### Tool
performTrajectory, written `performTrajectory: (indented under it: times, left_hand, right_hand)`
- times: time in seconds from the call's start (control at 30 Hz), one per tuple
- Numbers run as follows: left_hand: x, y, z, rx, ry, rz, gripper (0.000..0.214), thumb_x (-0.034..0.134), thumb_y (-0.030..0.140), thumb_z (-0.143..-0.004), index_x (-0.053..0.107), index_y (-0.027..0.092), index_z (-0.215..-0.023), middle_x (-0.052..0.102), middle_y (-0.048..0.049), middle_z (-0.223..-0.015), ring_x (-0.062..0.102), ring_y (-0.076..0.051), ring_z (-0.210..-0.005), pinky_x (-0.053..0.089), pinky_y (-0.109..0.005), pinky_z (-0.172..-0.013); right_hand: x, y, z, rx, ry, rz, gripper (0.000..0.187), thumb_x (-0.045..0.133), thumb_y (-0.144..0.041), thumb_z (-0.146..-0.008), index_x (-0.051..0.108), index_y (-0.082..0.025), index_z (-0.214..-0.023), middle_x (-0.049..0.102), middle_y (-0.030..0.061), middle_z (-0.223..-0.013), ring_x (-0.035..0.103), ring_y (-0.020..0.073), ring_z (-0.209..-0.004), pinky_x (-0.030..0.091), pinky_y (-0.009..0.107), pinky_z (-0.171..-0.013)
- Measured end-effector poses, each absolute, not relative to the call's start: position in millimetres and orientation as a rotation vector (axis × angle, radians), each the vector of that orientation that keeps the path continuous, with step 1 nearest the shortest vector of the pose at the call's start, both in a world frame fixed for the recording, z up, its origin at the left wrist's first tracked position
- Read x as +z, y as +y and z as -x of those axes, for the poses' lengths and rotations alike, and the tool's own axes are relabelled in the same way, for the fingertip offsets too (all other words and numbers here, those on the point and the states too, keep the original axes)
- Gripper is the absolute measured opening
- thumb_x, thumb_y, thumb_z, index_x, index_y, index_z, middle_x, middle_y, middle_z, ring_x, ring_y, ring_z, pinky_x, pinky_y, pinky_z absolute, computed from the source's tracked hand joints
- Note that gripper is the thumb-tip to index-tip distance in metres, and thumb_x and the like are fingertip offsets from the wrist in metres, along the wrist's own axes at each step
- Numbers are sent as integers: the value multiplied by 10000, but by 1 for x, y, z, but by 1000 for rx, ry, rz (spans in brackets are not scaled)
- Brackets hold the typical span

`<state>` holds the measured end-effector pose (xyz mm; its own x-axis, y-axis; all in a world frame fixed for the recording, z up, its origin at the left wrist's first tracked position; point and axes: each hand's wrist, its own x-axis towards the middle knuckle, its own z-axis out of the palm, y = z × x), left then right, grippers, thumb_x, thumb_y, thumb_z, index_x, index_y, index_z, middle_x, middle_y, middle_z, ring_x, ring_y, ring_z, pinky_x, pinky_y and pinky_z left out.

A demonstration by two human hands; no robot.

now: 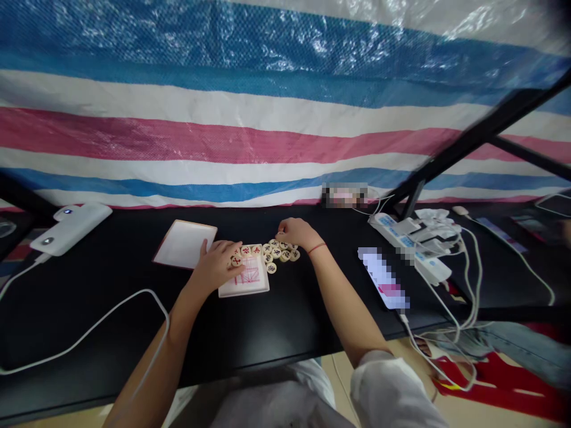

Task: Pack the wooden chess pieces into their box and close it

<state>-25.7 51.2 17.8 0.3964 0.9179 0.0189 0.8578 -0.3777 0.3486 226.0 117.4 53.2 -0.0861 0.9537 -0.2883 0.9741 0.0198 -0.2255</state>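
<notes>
"Location of the xiangqi pieces?"

"Near the black desk's far edge, between both hands. Right hand touches them; left hand lies over the printed card. Neither grip determinable."

Left hand on xiangqi pieces, right hand alongside (bare)

Worn on the head, the camera faces forward and down over a black tabletop, close above the left hand and right hand at frame centre, a blue, white and pink striped tarpaulin filling the upper frame.
</notes>
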Motion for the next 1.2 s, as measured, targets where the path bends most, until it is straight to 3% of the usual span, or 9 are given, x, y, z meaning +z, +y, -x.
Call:
performTrajectory:
  times: [0.23,0.53,0.87,1.07,1.2]
  left_hand:
    - [16,51,26,325,1546,-2373,487,579,376,-834,533,297,-1313,603,-68,-1298,486,-281,-1252,133,-615,-1145]
    - [12,52,28,351,1542,-2370,485,591,383,-833,534,287,-1305,605,-74,-1293,490,-280,-1255,138,-639,-1134]
    - [9,51,28,399,1544,-2396,470,586,376,-831,547,295,-1291,624,-70,-1262,509,-280,-1231,152,-623,-1137]
    - [7,51,28,404,1555,-2402,475,602,367,-827,549,287,-1293,628,-79,-1257,524,-286,-1218,163,-635,-1130]
    - [7,52,27,526,1526,-2498,569,640,422,-815,506,261,-1344,597,-103,-1315,476,-325,-1282,168,-648,-1128]
  right_hand:
    - [56,125,-224,-569,2222,-2022,244,687,-267,-718,752,-169,-932,743,105,-968,692,219,-904,451,210,-694]
    - [53,125,-221,-515,2222,-2010,300,677,-193,-698,741,-201,-991,739,92,-1006,690,225,-932,475,231,-751]
    - [55,117,-217,-359,2215,-2055,341,617,-239,-789,691,-211,-1121,714,120,-1086,671,253,-996,475,289,-816]
    - [60,116,-211,-318,2194,-2074,286,580,-149,-804,718,-182,-1053,726,144,-1021,682,257,-962,465,307,-810]
    - [65,105,-207,-318,2325,-2155,254,557,-226,-861,701,-190,-1067,729,108,-1003,670,233,-969,453,296,-823]
